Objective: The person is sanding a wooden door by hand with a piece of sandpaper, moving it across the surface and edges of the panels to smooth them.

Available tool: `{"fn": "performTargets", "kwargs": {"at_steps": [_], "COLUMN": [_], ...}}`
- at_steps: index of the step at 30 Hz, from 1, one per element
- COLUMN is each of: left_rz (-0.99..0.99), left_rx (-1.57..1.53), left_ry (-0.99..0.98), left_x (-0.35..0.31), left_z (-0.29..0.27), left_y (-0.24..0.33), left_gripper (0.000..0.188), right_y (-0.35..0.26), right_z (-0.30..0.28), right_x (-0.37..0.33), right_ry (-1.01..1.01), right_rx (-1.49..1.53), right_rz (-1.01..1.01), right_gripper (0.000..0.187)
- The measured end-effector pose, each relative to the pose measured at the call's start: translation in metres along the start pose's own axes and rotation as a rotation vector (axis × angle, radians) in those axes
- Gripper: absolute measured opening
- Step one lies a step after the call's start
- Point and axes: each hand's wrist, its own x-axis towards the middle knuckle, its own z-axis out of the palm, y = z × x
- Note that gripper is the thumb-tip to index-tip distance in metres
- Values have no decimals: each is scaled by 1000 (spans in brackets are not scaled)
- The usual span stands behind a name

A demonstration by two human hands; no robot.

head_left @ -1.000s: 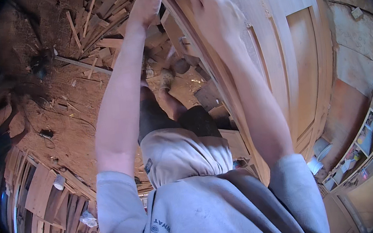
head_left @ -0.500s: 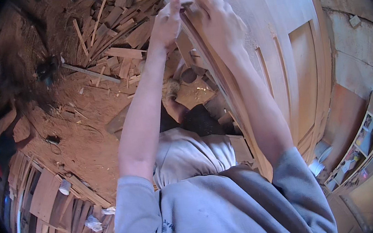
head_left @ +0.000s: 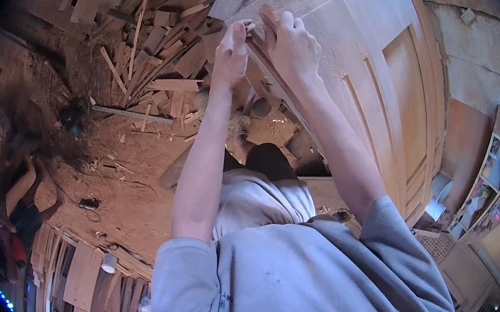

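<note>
A wooden panelled door (head_left: pixel 335 41) stands on its edge at my right, its face pale with dust and set with recessed panels. At the near-left edge of its far end, my left hand (head_left: pixel 230 58) is closed, thumb raised; a small pale bit shows by its fingertips, but what it grips is unclear. Just right of it, my right hand (head_left: pixel 296 49) rests over the same edge with curled fingers. A brown flat piece (head_left: pixel 269 17) sticks out between its thumb and fingers; whether it is wood or sandpaper I cannot tell.
Wood offcuts (head_left: pixel 167 48) lie heaped at the far left on a dirt floor (head_left: pixel 127 213). Boards (head_left: pixel 86 285) stand at the lower left. A shelf (head_left: pixel 487 184) and a white bucket (head_left: pixel 436 209) are at right. Another person (head_left: pixel 28 209) is at the left edge.
Both hands have come a little toward me along the door's edge, still close together. The view has shifted slightly, and more of the person at the left shows.
</note>
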Motion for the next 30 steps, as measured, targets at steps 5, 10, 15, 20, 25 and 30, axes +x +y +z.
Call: {"fn": "performTargets", "kwargs": {"at_steps": [5,10,15,20,25,30], "left_rz": [-2,-16,6,3,-13,22], "left_rx": [77,120,107,151,197,247], "left_ry": [-9,-81,-55,-97,-125,-100], "left_x": [-4,4,-2,6,3,4], "left_z": [-17,-6,-16,-7,-10,-12], "left_y": [3,12,3,14,18,20], "left_gripper": [68,73,67,69,69,69], "right_y": [10,-8,-11,-9,11,100], "right_z": [-10,4,0,-10,1,-41], "right_x": [-62,-9,-40,-14,-29,-196], "right_ry": [-154,30,-105,0,-2,-6], "right_rx": [2,21,-57,32,2,-104], "right_rz": [105,-26,161,41,88,103], "right_gripper": [29,28,22,22,24,16]}}
